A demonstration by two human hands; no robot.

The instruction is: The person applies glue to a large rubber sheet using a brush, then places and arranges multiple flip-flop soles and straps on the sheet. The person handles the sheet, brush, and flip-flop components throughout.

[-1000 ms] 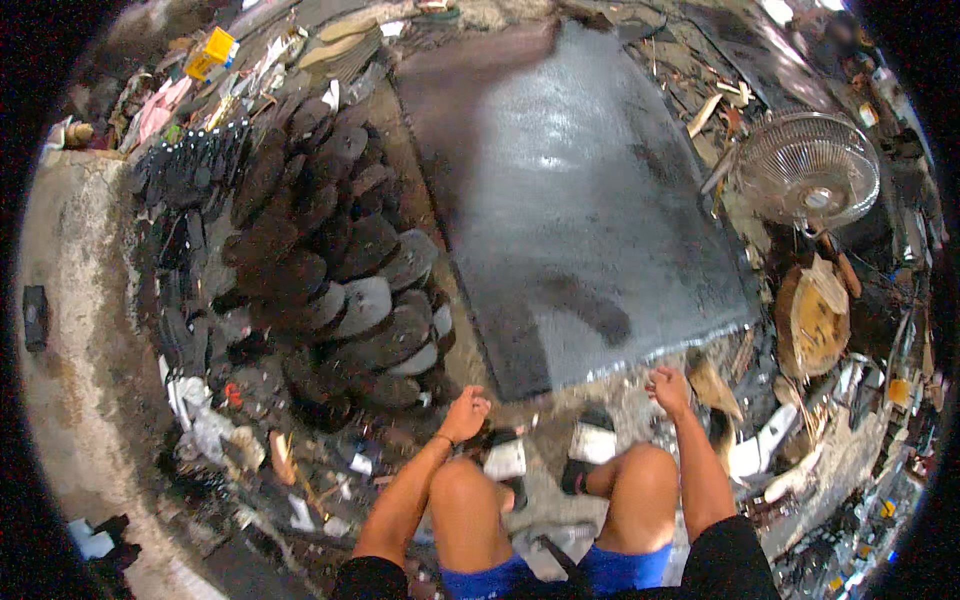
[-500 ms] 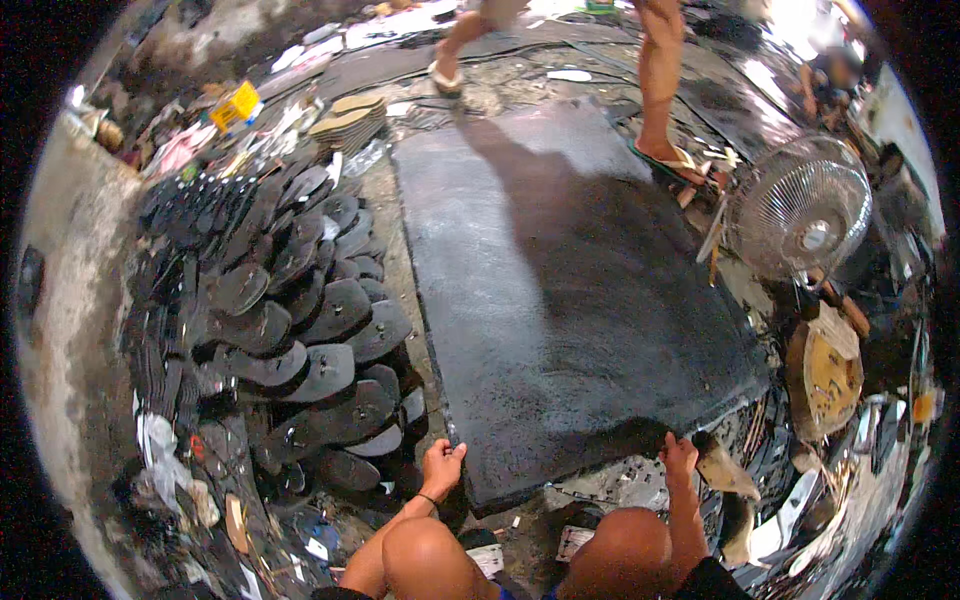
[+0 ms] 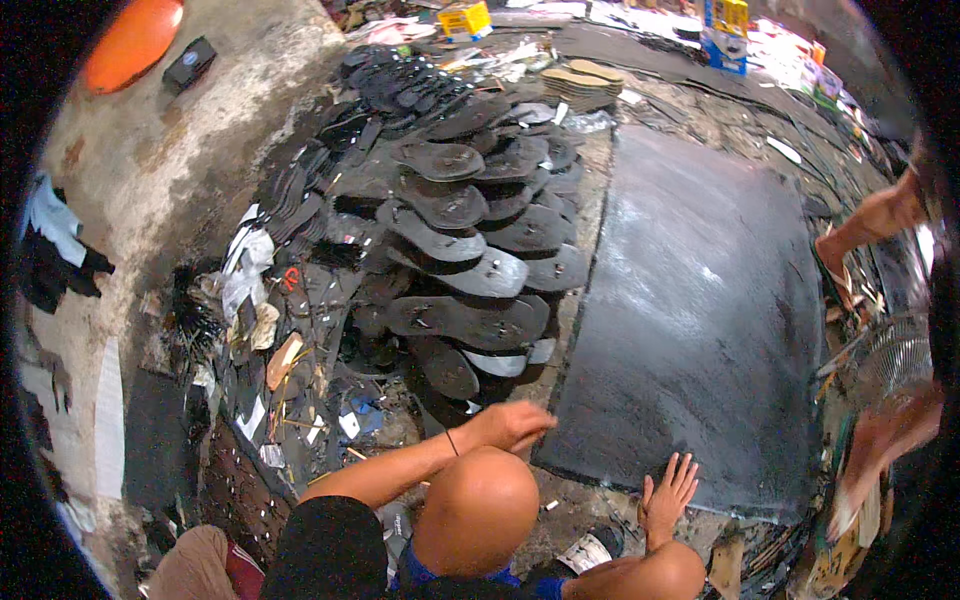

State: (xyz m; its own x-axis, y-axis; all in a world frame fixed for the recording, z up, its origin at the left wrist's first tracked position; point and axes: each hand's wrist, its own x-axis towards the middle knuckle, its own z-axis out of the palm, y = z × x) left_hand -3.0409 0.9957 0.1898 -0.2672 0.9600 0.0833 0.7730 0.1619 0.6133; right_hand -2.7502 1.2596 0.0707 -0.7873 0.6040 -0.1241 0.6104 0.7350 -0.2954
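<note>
A large black sheet [image 3: 700, 330] is lying flat on the floor in front of the person, its near edge stretching just beyond the knees. The right hand [image 3: 667, 497] is spreading its fingers wide over that near edge, palm down and gripping nothing; it is seemingly resting on the surface. The left hand [image 3: 507, 425] is curling its fingers loosely by the near left corner, its fingertips meeting the sheet's left edge in this view; whether it is pinching anything, I cannot tell. A thin dark band [image 3: 452, 440] is circling the left wrist.

Just left of the sheet, a big pile of dark shoe soles [image 3: 470, 230] is spreading over the floor, many of them overlapping. Farther left, scraps [image 3: 285, 360] of paper, plastic and wood are littering the ground beside a stained concrete strip [image 3: 250, 80]. Past the sheet's far left corner, a stack of tan soles [image 3: 582, 88] is sitting, with a yellow crate [image 3: 465, 20] standing beyond it.

On the right, another person's bare leg [image 3: 880, 225] is reaching in near the sheet's side. Below it, a fan [image 3: 895, 355] is standing partly hidden behind a blurred bare limb [image 3: 890, 455].
</note>
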